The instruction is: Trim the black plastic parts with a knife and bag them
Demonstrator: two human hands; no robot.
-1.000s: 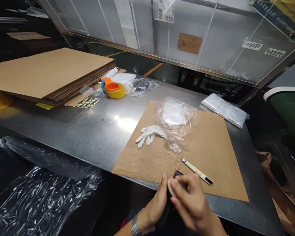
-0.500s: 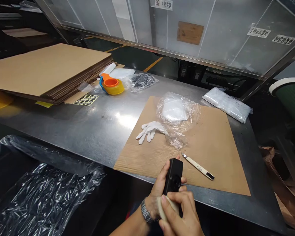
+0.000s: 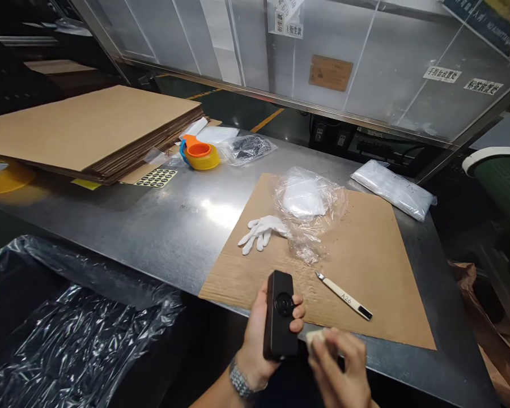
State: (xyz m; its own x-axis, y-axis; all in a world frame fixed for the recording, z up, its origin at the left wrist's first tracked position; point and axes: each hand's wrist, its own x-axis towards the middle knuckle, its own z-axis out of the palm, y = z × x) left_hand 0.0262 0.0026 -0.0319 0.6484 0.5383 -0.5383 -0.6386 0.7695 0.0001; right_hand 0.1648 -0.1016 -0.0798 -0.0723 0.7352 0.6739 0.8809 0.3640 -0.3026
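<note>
My left hand [image 3: 255,334], a metal-band watch on its wrist, is closed around a black oblong device [image 3: 279,317] with a round dial-like part on its face. The device is tilted slightly and held over the table's front edge. To the right of it, apart from it, my right hand [image 3: 342,362] pinches a small cream-coloured pad [image 3: 315,336]; motion blurs the pad, so its exact kind cannot be told. A craft knife [image 3: 344,296] marked A26 lies on the cardboard sheet [image 3: 374,255] beyond my hands. A white glove [image 3: 263,231] rests on the same sheet.
Crumpled clear plastic bags [image 3: 308,198] with white sheets lie on the cardboard. A tape roll on an orange dispenser [image 3: 200,153], a sticker sheet [image 3: 157,178] and a cardboard stack [image 3: 93,124] are at left. A plastic-wrapped packet [image 3: 393,190] sits back right. Black plastic lining [image 3: 80,334] is front left.
The device has moved left and turned, its dial now facing up more fully. My right hand with the pad has drawn away from it to the right. The camera view has shifted slightly.
</note>
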